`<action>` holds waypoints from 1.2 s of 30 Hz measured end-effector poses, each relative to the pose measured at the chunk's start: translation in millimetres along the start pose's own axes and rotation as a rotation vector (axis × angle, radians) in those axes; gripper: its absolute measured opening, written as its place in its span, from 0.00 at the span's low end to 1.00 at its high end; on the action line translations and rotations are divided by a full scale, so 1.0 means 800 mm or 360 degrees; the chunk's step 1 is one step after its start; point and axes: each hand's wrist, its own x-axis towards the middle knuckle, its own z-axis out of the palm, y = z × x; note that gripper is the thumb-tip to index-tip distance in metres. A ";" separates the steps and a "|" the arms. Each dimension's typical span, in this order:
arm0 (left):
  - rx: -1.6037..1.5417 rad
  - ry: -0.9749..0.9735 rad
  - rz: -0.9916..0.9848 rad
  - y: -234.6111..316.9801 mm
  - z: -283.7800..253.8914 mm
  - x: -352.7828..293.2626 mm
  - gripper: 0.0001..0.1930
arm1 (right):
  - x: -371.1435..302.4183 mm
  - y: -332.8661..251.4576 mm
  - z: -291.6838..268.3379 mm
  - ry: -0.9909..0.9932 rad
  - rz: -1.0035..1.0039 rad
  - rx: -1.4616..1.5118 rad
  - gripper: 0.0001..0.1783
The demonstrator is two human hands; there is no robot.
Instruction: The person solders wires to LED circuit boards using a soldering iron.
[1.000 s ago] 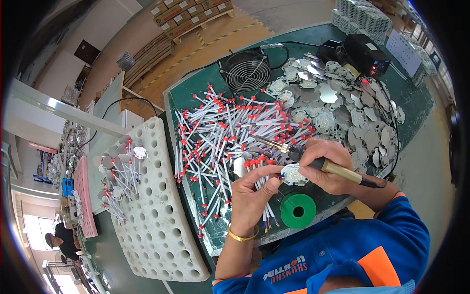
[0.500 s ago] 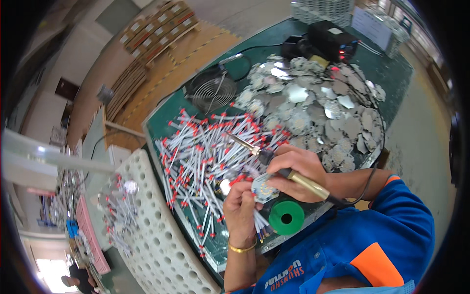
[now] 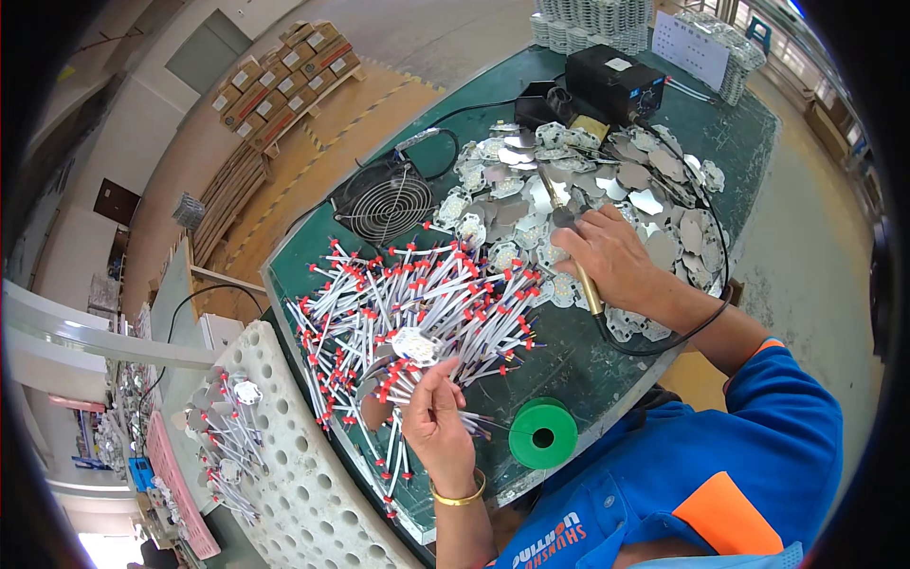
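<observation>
My right hand (image 3: 616, 261) is wrapped round a soldering iron (image 3: 590, 289) with a brass-coloured handle, its tip pointing away over a heap of flat metal lamp boards (image 3: 654, 204). At the near edge of the wire pile, my left hand (image 3: 441, 422) has loosely curled fingers, slightly apart, with nothing visible between them. Just beyond its fingertips is a white LED board (image 3: 417, 347), on or over the heap of white wires with red ends (image 3: 398, 294). Reddish-brown and grey discs (image 3: 374, 406) show beside it. A green solder spool (image 3: 543, 433) stands right of my left hand.
A round-grilled fan (image 3: 387, 204) and a black soldering station (image 3: 616, 83) stand at the back, the iron's cable looping along the right. Stacked boards (image 3: 592, 24) are behind. Left of the bench, a white perforated panel (image 3: 303, 455) carries wired boards.
My hands have parted. The right has carried the soldering iron away over the metal boards; the left has let go of the LED board, which is now by the wires.
</observation>
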 end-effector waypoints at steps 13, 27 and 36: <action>0.1531 -0.0199 0.0759 -0.009 0.051 0.051 0.12 | 0.001 -0.005 0.010 0.0082 0.0055 0.0011 0.19; 0.1775 -0.0037 0.0783 -0.030 0.046 0.051 0.10 | -0.001 -0.001 0.009 0.0100 0.0068 0.0016 0.19; 0.1525 0.0032 0.0699 -0.016 0.042 0.048 0.07 | -0.004 -0.003 0.013 0.0226 0.0043 0.0038 0.20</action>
